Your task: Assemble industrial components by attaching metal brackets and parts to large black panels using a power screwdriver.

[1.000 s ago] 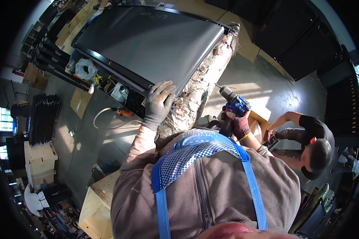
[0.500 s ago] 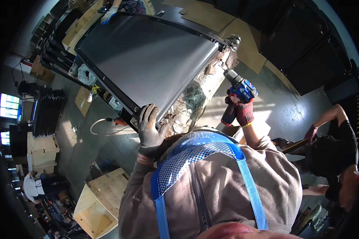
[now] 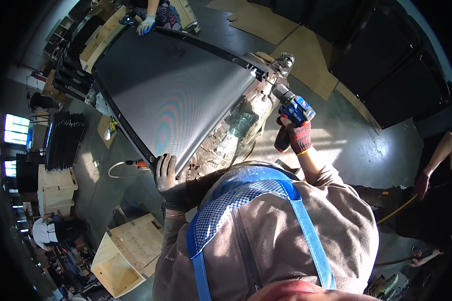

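A large black framed mesh panel lies before me, with fastener heads along its dark edges. My left hand, in a grey work glove, grips its near corner, fingers over the top. My right hand, in a red and black knit glove, is closed round the handle of a blue cordless drill. The drill's nose points at the panel's far right corner; whether its tip touches is too small to tell. Beneath the panel's right side is a bulky support wrapped in crumpled plastic.
Another person's gloved hand rests on the panel's far edge. To my right a person's arm holds a yellow rod or hose. Wooden crates stand at the lower left. Dark panels lean at the far right, beside cardboard sheets.
The panel has shifted a little to the left, my left hand with it. The drill has moved slightly left and stays by the corner. The person at right has moved.
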Tool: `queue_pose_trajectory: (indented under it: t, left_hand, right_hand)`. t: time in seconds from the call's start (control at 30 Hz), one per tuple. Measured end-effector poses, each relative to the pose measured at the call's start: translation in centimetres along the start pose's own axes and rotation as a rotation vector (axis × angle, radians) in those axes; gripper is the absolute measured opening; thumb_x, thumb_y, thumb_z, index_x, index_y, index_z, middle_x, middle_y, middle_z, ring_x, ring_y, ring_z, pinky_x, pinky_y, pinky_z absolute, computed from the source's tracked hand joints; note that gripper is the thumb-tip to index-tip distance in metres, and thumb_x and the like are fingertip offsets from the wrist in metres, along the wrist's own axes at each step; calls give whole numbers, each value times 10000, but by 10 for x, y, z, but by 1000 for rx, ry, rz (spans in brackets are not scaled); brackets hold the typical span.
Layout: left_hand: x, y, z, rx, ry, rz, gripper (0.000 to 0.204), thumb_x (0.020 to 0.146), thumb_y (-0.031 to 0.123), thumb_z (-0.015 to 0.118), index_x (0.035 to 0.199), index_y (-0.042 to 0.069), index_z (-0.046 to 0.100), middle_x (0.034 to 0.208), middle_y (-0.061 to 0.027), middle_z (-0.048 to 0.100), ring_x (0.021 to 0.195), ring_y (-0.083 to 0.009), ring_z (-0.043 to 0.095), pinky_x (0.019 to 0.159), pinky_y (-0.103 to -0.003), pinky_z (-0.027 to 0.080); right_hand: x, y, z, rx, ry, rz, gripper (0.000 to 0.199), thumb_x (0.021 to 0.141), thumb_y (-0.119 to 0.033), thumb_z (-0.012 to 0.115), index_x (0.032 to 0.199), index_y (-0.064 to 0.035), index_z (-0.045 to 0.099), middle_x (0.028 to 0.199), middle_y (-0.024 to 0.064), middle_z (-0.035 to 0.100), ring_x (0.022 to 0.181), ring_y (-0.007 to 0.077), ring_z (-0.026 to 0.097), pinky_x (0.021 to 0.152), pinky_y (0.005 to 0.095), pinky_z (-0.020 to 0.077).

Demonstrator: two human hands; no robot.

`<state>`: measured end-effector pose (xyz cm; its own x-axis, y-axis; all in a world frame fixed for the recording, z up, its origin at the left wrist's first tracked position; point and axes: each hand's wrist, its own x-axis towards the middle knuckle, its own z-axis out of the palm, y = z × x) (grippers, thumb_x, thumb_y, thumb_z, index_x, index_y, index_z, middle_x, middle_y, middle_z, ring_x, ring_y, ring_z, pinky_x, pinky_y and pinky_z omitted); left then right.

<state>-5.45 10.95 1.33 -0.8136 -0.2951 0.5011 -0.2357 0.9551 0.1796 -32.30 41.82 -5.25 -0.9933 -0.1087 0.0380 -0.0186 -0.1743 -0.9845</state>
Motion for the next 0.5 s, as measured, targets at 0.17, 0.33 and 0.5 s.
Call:
queue_pose_trajectory:
  t: [0.17,0.33,0.5]
  left_hand:
    - [-1,0,2,65,-21,-20,449,728,201,731,1135,34,639,1241,-139,589,1189,-342,526,1009,-430,426]
    - [-2,0,2,114,-27,-25,422,739,225,744,1110,45,650,1221,-123,600,1178,-336,534,988,-427,442]
    - [-1,0,4,109,-32,-45,445,750,247,704,1142,47,639,1253,-125,588,1193,-331,528,1008,-416,426]
  right_hand:
    - [9,-12,-6,42,-64,-2,394,675,65,694,1042,-41,597,916,37,664,833,152,654,759,289,538]
    - [19,-2,-15,3,-119,28,401,674,72,692,1044,-43,590,914,40,660,843,153,655,763,297,542]
    - [34,40,-36,-480,-128,-330,379,700,63,692,1047,-51,592,897,57,651,819,182,654,739,311,548]
